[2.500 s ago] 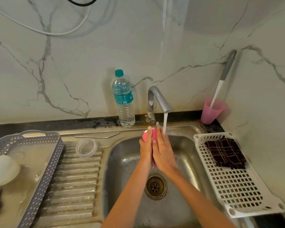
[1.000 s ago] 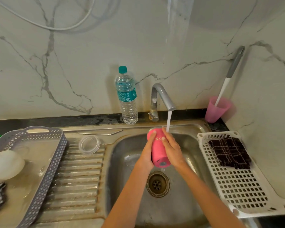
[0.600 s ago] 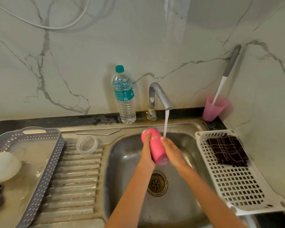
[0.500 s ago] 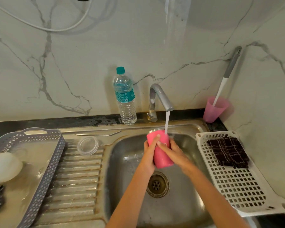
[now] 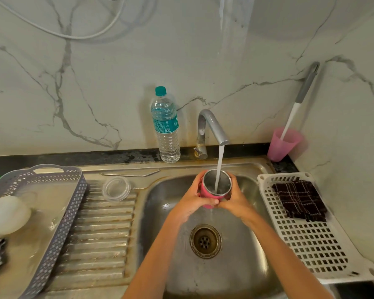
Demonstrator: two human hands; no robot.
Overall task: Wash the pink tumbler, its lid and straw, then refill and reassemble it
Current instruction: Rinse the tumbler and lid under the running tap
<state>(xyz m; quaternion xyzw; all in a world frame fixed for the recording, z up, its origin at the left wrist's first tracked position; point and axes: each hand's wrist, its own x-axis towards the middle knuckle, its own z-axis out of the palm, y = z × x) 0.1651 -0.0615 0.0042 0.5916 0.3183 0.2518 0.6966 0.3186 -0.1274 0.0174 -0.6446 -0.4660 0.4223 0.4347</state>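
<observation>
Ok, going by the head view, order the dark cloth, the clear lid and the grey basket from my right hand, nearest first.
1. dark cloth, in the white rack just right of the right hand.
2. clear lid, left, on the drainboard.
3. grey basket, far left.

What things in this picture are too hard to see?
All in the head view.
Outside of the tumbler: mostly covered by the left hand and right hand.
White lump, far left: blurred, cut by the edge.
Label on the bottle: print too small.
Lower end of the tool: hidden inside the cup.
</observation>
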